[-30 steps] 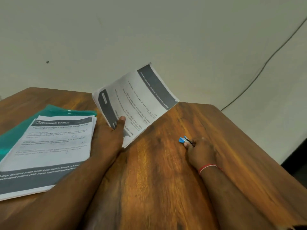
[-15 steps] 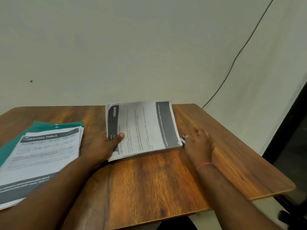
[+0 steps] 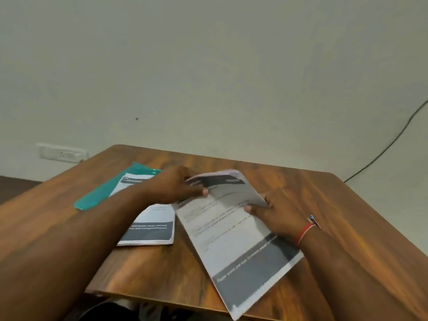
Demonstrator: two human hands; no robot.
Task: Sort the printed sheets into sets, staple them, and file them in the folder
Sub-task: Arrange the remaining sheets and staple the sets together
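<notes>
So half a second back the set (image 3: 231,239) was flat on the bench (image 3: 347,205), turned sideways, well right of the folder (image 3: 102,193), with one hand at each side. Now it's swung round lengthwise, just right of the folder. Its near dark bar pokes over the bench edge and its far end curls up off the wood.

The left hand (image 3: 176,186) has gone from the near corner to the far one. Thumb on top, fingers (image 3: 185,173) tucked behind, pinching the paper. The right hand (image 3: 278,216) pinches the edge farthest from the folder, thumb on the page and the rest underneath.

The other stack (image 3: 150,228) is parked on the folder as before, partly under the left forearm. A little blue thing (image 3: 313,219) peeks out past the right wrist, on the side away from the folder. No idea what it is from here.

Writing: the near bar on the set reads roughly "Pepper shaker (low head, lid closed), pepper...". The rest is blur, and so is the stack's header.
</notes>
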